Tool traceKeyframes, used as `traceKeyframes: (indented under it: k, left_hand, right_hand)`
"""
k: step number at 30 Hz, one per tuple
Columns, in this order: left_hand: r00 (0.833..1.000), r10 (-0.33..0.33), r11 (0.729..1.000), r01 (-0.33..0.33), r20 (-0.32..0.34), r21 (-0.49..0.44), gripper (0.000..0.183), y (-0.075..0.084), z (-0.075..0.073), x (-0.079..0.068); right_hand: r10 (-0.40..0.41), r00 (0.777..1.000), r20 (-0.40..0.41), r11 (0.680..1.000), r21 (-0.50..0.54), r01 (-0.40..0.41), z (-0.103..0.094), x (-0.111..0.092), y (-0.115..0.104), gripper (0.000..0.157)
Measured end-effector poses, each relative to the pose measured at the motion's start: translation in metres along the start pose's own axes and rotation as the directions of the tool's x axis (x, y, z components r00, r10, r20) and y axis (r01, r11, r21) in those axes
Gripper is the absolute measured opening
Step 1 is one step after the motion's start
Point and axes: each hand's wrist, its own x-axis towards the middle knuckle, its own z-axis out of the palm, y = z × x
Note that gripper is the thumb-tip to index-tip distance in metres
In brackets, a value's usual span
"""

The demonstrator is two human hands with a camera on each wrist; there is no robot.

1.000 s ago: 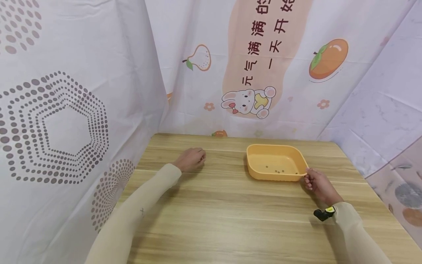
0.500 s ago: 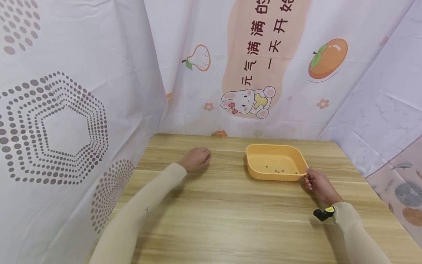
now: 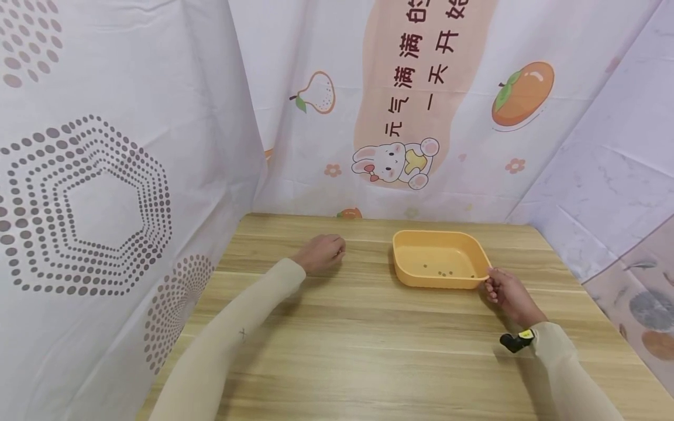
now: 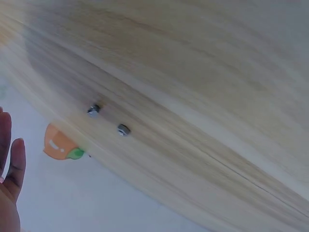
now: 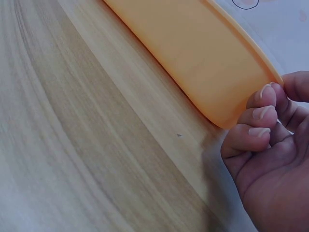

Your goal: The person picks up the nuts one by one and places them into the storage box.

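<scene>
My right hand (image 3: 511,297) pinches the near right corner of a shallow orange tray (image 3: 442,283) between thumb and forefinger. Its other fingers (image 5: 251,137) curl beside the tray wall in the right wrist view. Several tiny metal pieces (image 3: 442,273) lie on the tray floor. Left of the tray, my left hand (image 3: 322,253) is low over the table's far part, loosely bent. Only its fingers (image 4: 18,162) show at the left wrist view's edge, apart, with nothing seen between them. Two small metal nuts, one (image 4: 123,129) beside another (image 4: 93,110), lie on the table there; the head view hides them.
The wood-grain table (image 3: 337,351) ends at a printed cloth backdrop (image 3: 295,193). Another cloth (image 3: 200,146) hangs along the left side and one (image 3: 595,193) along the right. A black device (image 3: 516,341) sits at the right wrist.
My left hand has moved slowly to the right, toward the tray. The right hand and the tray have stayed in place.
</scene>
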Motion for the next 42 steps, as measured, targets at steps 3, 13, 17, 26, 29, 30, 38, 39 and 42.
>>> traceKeyframes:
  k: [3, 13, 17, 26, 29, 30, 38, 39, 42]
  left_hand:
    - [1.0, 0.014, 1.0, -0.014, -0.014, -0.001, 0.01, 0.004, 0.0, 0.004]
    - [0.998, 0.058, 0.998, -0.058, -0.04, -0.006, 0.009, 0.014, 0.001, 0.02]
    - [0.997, 0.073, 0.997, -0.073, -0.038, 0.005, 0.01, 0.016, 0.005, 0.026]
    - [0.993, 0.108, 0.993, -0.11, -0.037, -0.034, 0.01, 0.023, 0.006, 0.04]
    - [0.994, 0.108, 0.993, -0.109, -0.009, -0.037, 0.011, 0.027, 0.005, 0.045]
    - [0.994, 0.108, 0.993, -0.108, 0.0, -0.039, 0.011, 0.029, 0.004, 0.047]
    - [0.993, 0.116, 0.993, -0.116, 0.019, -0.025, 0.013, 0.039, 0.007, 0.059]
    - [0.993, 0.12, 0.992, -0.12, 0.011, -0.03, 0.013, 0.04, 0.007, 0.06]
    - [0.991, 0.132, 0.991, -0.132, -0.007, -0.035, 0.012, 0.043, 0.009, 0.063]
  right_hand:
    - [0.001, 1.0, -0.002, 1.0, -0.007, -0.001, 0.0, 0.0, 0.0, 0.03]
    - [0.014, 1.0, -0.006, 1.0, -0.02, -0.014, 0.0, -0.001, -0.001, 0.029]
    - [0.013, 1.0, -0.008, 1.0, -0.003, -0.013, 0.001, -0.002, -0.002, 0.029]
    - [0.022, 1.0, -0.021, 1.0, -0.007, -0.023, 0.004, -0.005, -0.005, 0.029]
    - [0.017, 1.0, -0.013, 1.0, -0.007, -0.017, 0.005, -0.005, -0.006, 0.029]
    - [0.015, 1.0, -0.01, 1.0, -0.006, -0.015, 0.006, -0.005, -0.006, 0.029]
    - [0.01, 1.0, -0.002, 1.0, -0.009, -0.01, 0.008, -0.006, -0.007, 0.03]
    - [0.011, 1.0, -0.003, 1.0, -0.012, -0.011, 0.007, -0.006, -0.007, 0.03]
    - [0.017, 1.0, -0.007, 1.0, -0.014, -0.017, 0.007, -0.004, -0.007, 0.03]
